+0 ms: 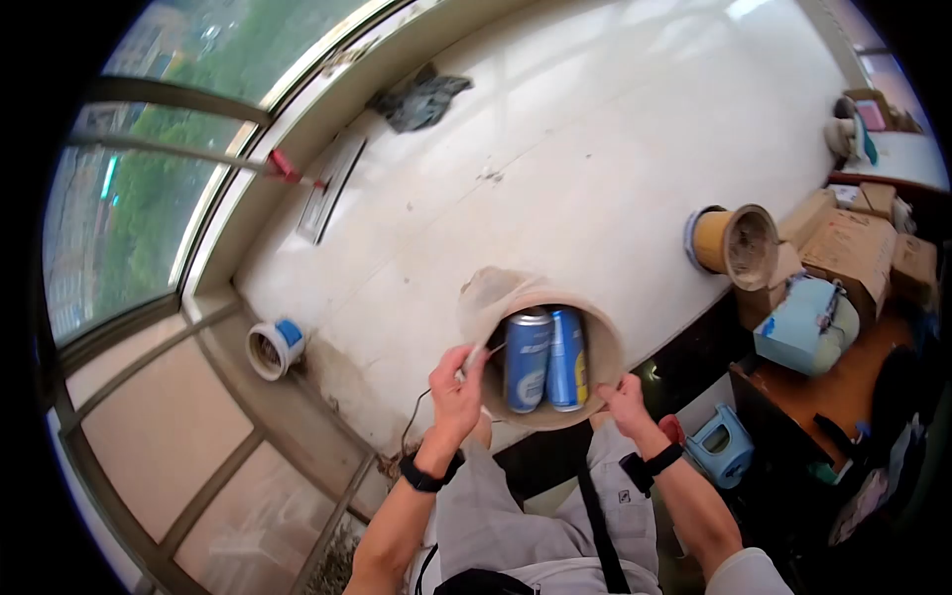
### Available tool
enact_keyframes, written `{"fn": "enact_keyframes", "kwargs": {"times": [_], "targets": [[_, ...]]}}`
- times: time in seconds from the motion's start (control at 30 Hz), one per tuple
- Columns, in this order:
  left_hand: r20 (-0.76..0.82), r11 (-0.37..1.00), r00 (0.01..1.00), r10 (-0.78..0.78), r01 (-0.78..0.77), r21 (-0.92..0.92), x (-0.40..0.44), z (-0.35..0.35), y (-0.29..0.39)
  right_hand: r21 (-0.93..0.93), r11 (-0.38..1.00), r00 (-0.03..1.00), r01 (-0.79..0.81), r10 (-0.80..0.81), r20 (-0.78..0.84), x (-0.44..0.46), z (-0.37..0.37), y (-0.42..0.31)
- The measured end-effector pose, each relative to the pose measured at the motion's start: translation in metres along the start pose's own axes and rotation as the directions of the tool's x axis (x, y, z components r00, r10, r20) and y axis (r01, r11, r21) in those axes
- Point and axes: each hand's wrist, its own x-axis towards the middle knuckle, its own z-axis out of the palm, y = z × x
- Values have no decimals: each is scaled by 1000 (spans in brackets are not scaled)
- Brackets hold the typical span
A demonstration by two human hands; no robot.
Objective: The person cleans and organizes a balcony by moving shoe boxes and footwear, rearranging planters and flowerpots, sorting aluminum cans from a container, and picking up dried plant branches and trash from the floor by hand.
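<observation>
A round beige bin (610, 342) is held tilted in front of my lap, its mouth toward me. Two blue drink cans, one (527, 357) beside the other (566, 362), lie side by side inside it. My left hand (456, 397) is closed at the bin's left rim, where a pale, crumpled plastic bag (484, 296) bulges out. On the lower right, my right hand (625, 405) pinches the rim. The bin's underside is hidden from me.
Several cardboard boxes (848, 248), a light-blue box (793, 327) and a blue stool (722, 446) are on the right. A brown pot (749, 246) lies nearby. Left are a small white pot (270, 349), a mop (332, 193) and a dark cloth (421, 101) by the windows.
</observation>
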Motion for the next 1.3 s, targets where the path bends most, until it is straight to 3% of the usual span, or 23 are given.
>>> {"fn": "enact_keyframes", "kwargs": {"times": [0.03, 0.1, 0.17, 0.23, 0.37, 0.43, 0.5, 0.57, 0.63, 0.93, 0.97, 1.1, 1.13, 1.3], "targets": [[28, 999, 999, 28, -27, -17, -3, 2, 2, 3, 1000, 1000, 1, 0, -26, -8, 1, -9], [178, 973, 974, 141, -170, 158, -6, 6, 17, -107, 994, 993, 3, -15, -116, -13, 7, -29], [156, 993, 987, 40, -58, 107, -1, 16, 28, -132, 991, 996, -27, 15, -93, 14, -13, 2], [163, 997, 984, -70, 64, 40, 14, 28, 34, -338, 941, 993, -4, -37, -115, 13, -23, -40], [161, 994, 981, -108, 107, 17, 54, 90, 56, -376, 927, 999, 9, 4, 35, 46, -73, -120], [127, 975, 971, -205, 214, -65, 69, 125, 72, -399, 917, 997, -3, 33, 69, 69, -109, -161], [104, 973, 968, -227, 231, -26, 85, 172, 102, -429, 903, 991, -8, 64, 115, 92, -148, -186], [136, 965, 959, -249, 258, -54, 107, 221, 118, -553, 803, 974, 223, -198, 107, 127, -187, -205], [143, 967, 959, -246, 253, -31, 132, 263, 132, -621, 698, 906, 356, -422, 45, 152, -228, -227], [306, 999, 951, -47, 37, 40, 299, 475, 197, -558, 799, 874, 225, -418, -246, 264, -379, -352], [319, 999, 948, -21, 8, 43, 316, 500, 204, -355, 930, 936, 96, -206, -287, 260, -388, -382], [420, 996, 907, 13, -51, 78, 369, 583, 228, -131, 991, 918, 28, -77, -390, 305, -439, -406], [453, 984, 888, 75, -140, 110, 383, 602, 227, -97, 995, 917, 10, -48, -397, 320, -454, -404], [560, 976, 826, -65, -63, 207, 421, 692, 212, -62, 998, 894, -14, -15, -448, 375, -514, -389]]}}
